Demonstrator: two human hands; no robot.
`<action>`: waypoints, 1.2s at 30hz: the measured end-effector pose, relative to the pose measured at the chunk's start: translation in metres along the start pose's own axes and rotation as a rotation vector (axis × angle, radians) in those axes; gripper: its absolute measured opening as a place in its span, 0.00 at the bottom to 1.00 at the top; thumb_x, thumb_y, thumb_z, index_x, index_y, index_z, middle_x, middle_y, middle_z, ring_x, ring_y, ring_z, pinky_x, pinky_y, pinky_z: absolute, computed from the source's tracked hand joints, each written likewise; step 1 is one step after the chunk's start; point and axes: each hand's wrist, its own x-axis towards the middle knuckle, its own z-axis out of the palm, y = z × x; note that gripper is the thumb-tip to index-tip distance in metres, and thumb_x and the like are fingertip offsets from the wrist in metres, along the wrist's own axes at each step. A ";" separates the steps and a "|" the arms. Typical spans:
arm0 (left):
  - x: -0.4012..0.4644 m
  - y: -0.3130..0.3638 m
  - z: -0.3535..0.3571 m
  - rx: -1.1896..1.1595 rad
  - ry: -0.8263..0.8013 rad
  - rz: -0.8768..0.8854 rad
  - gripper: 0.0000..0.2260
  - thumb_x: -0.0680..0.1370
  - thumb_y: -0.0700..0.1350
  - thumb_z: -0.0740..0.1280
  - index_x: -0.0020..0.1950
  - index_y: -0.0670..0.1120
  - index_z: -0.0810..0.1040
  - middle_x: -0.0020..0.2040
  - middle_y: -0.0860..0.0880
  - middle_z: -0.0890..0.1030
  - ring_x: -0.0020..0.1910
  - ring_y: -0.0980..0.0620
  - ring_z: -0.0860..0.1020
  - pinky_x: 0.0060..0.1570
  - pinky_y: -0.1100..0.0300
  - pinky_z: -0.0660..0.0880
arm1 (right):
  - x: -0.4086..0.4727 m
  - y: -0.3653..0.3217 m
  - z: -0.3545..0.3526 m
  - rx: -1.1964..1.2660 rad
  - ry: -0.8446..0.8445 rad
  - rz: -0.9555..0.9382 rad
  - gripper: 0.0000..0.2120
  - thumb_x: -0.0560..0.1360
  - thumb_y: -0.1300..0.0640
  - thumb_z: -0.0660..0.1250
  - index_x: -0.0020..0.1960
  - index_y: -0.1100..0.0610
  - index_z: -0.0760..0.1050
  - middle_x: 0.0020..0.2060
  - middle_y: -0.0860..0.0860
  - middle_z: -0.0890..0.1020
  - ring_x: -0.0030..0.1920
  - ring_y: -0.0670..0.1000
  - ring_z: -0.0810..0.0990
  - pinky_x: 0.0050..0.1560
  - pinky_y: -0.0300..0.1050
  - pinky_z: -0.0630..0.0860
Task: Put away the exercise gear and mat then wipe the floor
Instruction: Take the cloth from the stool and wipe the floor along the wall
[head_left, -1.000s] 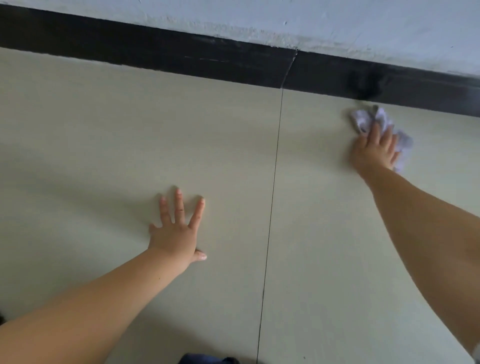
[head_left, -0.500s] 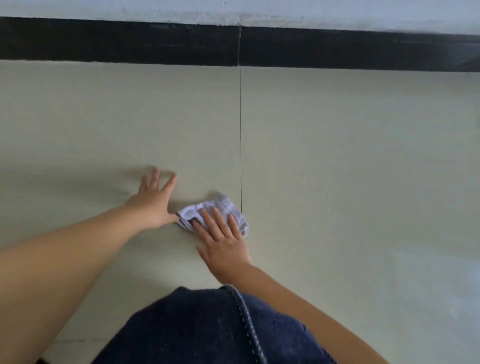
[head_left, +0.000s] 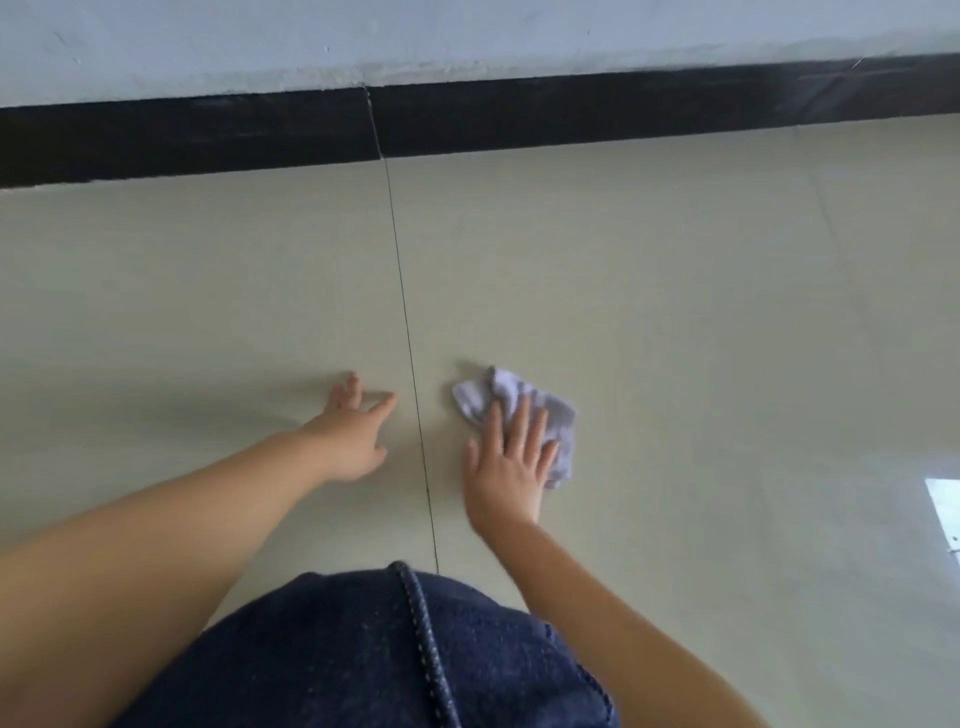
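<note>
a crumpled pale lilac cloth (head_left: 524, 415) is pressed flat against the pale beige tiled floor (head_left: 701, 322) by the right hand (head_left: 511, 462), whose fingers are laid out straight and slightly spread over it, just right of the thin dark grout line (head_left: 410, 364). the left hand (head_left: 349, 434) is planted on the floor left of that line, arm extended and fingers spread. a dark blue denim knee (head_left: 395, 654) is seen below, and a black skirting board (head_left: 208, 135) runs along the wall.
</note>
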 end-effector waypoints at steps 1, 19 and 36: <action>-0.001 -0.003 0.001 0.004 0.015 0.002 0.31 0.81 0.49 0.59 0.78 0.53 0.45 0.76 0.41 0.34 0.77 0.42 0.40 0.74 0.51 0.53 | -0.023 -0.023 0.017 -0.081 -0.034 -0.175 0.29 0.79 0.43 0.43 0.78 0.52 0.48 0.77 0.56 0.44 0.76 0.61 0.40 0.72 0.65 0.42; -0.021 0.020 -0.091 0.111 -0.242 0.025 0.25 0.83 0.48 0.52 0.79 0.46 0.50 0.79 0.45 0.51 0.77 0.47 0.54 0.73 0.56 0.55 | 0.145 0.065 -0.126 -0.366 -0.479 -0.073 0.29 0.82 0.46 0.44 0.78 0.56 0.39 0.75 0.61 0.36 0.75 0.63 0.38 0.74 0.57 0.42; 0.111 0.084 -0.120 0.111 0.081 -0.048 0.52 0.70 0.63 0.70 0.75 0.58 0.31 0.74 0.41 0.28 0.72 0.30 0.34 0.64 0.27 0.56 | 0.128 0.054 -0.163 -0.621 -0.736 -0.065 0.34 0.81 0.46 0.54 0.77 0.50 0.36 0.75 0.52 0.32 0.77 0.57 0.43 0.72 0.55 0.55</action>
